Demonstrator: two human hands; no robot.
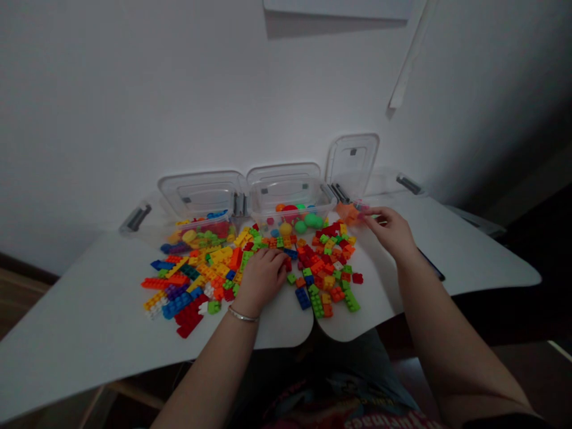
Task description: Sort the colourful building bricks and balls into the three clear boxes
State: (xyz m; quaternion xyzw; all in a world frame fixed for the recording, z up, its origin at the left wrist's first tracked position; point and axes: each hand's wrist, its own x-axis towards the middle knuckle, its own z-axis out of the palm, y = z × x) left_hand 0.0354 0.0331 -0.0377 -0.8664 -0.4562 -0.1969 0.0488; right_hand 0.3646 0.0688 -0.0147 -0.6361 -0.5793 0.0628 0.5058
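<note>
My left hand [263, 277] rests low over the pile of toy building bricks, its fingers curled with a red brick [288, 263] at the thumb and fingertips. Part of that brick is hidden by the fingers. Out to the right, my right hand [388, 229] pinches a small pink piece [364, 211] at the near side of the right clear plastic box [379, 185]. The pink piece is blurred and its exact shape does not show. Orange pieces [347, 213] show through this box's wall.
The left clear box [170, 223] holds mixed coloured pieces; the middle clear box [263, 205] holds balls and round pieces. An upright lid [353, 158] leans on the wall. A dark flat object [431, 264] lies by my right forearm. Two white table tops [286, 333] meet at a gap.
</note>
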